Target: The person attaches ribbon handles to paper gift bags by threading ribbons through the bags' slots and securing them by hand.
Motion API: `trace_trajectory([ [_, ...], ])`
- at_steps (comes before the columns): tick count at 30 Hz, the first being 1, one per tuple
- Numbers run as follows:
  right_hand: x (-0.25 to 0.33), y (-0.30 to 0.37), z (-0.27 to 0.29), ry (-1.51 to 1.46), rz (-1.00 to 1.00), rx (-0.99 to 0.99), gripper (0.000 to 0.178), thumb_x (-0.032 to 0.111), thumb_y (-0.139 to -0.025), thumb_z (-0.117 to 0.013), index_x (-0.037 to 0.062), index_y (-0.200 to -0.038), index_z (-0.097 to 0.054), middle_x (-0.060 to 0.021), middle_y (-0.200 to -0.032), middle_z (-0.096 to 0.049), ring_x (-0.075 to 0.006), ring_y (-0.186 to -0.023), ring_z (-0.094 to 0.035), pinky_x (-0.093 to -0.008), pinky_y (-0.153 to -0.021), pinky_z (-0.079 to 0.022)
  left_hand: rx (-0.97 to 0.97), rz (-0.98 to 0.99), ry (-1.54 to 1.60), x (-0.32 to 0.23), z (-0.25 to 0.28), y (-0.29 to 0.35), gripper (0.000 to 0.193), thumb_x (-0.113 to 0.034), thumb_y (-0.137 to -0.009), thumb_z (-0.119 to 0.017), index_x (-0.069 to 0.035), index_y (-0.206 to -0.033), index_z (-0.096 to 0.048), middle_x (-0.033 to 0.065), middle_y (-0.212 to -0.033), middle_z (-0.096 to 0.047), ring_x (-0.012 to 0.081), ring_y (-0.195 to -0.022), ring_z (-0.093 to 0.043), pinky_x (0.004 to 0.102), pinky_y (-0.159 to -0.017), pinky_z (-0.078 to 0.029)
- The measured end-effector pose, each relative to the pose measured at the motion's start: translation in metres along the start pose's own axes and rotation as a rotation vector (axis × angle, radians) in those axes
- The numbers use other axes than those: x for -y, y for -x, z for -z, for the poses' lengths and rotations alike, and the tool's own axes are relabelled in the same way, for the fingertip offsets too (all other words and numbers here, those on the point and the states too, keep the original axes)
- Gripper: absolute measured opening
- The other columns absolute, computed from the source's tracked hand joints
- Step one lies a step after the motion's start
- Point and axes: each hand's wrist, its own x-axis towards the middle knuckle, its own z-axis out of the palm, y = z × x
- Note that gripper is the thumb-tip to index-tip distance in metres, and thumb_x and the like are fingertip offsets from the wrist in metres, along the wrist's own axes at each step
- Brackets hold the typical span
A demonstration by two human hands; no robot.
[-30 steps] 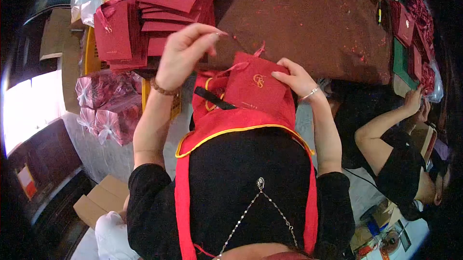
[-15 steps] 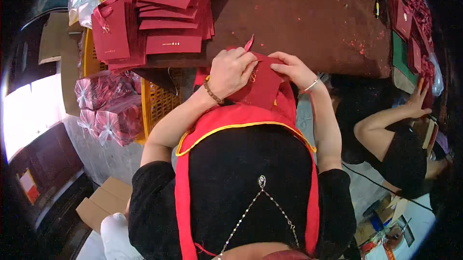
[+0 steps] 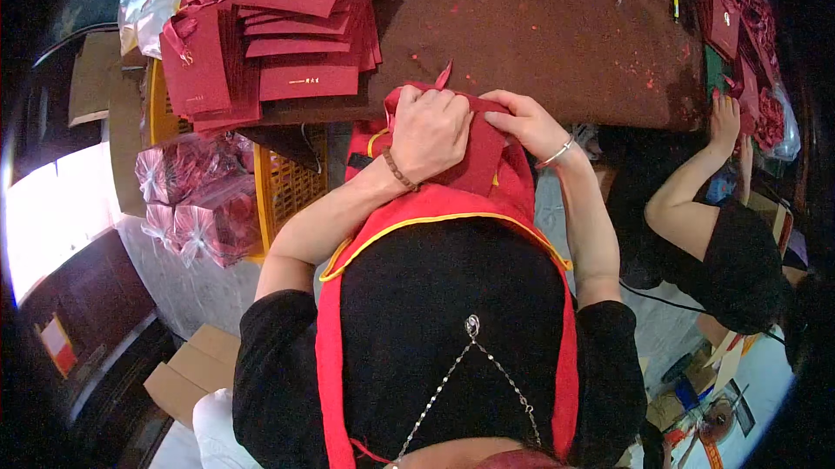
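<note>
A flat dark red paper gift bag (image 3: pixel 480 160) rests against my red apron at the table's front edge. A red ribbon end (image 3: pixel 444 75) sticks up past its top. My left hand (image 3: pixel 430 134) lies over the bag's upper left with its fingers curled; the fingertips and whatever ribbon they may hold are hidden. On the upper right corner, my right hand (image 3: pixel 527 127) grips the bag between thumb and fingers. At the left of the table sits a large pile of similar red gift bags (image 3: pixel 309 82), some with ribbons.
The brown-covered table (image 3: pixel 539 30) carries red specks. Below its left end stand a yellow plastic crate (image 3: pixel 291 199) and clear-wrapped red bundles (image 3: pixel 213 221). A co-worker's hand (image 3: pixel 724 124) reaches toward red bags (image 3: pixel 720 24) at the right. A cardboard box (image 3: pixel 196 369) lies on the floor.
My left hand has turned and curled its fingers over the bag, where before it pinched near the middle. My right hand stays about in place. The co-worker's hand has moved up to the table's right end.
</note>
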Motion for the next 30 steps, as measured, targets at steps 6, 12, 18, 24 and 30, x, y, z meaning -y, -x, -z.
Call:
trace_trajectory([
  [6,-0.009,-0.002,0.000,0.172,0.100,-0.049,0.030,0.013,-0.083,-0.053,-0.0030,-0.109,-0.054,-0.0115,-0.097,-0.063,-0.0172,-0.091,-0.057,-0.0290,-0.083,-0.044,0.008,0.037,0.089,-0.003,-0.006,-0.003,0.010,-0.013,-0.075,-0.060,-0.009,-0.071,-0.052,0.0062,-0.066,-0.054,0.0240,-0.064,-0.054,0.0362,-0.064,-0.035],
  [12,-0.010,0.001,-0.002,0.286,0.149,-0.115,0.030,0.013,-0.082,-0.053,-0.0026,-0.107,-0.054,-0.0180,-0.101,-0.061,-0.0259,-0.096,-0.058,-0.0327,-0.085,-0.044,0.097,0.054,0.019,-0.005,-0.008,-0.006,0.010,-0.014,-0.074,-0.059,-0.009,-0.070,-0.052,0.0075,-0.065,-0.054,0.0251,-0.064,-0.055,0.0386,-0.066,-0.033],
  [18,-0.007,0.009,-0.010,0.520,0.247,-0.223,0.029,0.012,-0.081,-0.052,-0.0010,-0.107,-0.054,-0.0211,-0.106,-0.056,-0.0343,-0.103,-0.053,-0.0371,-0.090,-0.041,0.079,0.007,-0.013,-0.010,-0.010,-0.005,0.010,-0.015,-0.073,-0.059,-0.009,-0.071,-0.051,0.0077,-0.065,-0.054,0.0246,-0.063,-0.055,0.0385,-0.065,-0.033],
  [24,0.002,0.010,-0.013,0.489,0.246,-0.213,0.029,0.011,-0.081,-0.050,-0.0018,-0.106,-0.054,-0.0203,-0.104,-0.057,-0.0335,-0.101,-0.054,-0.0365,-0.088,-0.042,0.099,0.069,0.043,-0.009,-0.004,-0.007,0.009,-0.013,-0.072,-0.059,-0.009,-0.069,-0.052,0.0074,-0.065,-0.057,0.0251,-0.064,-0.056,0.0387,-0.066,-0.032],
  [30,-0.001,0.010,-0.012,0.425,0.247,-0.192,0.028,0.011,-0.082,-0.050,-0.0016,-0.107,-0.055,-0.0195,-0.104,-0.057,-0.0338,-0.101,-0.054,-0.0370,-0.088,-0.042,-0.051,-0.005,0.004,-0.013,0.005,-0.010,0.012,-0.013,-0.072,-0.060,-0.008,-0.082,-0.056,0.0048,-0.097,-0.058,0.0227,-0.101,-0.050,0.0436,-0.084,-0.028],
])
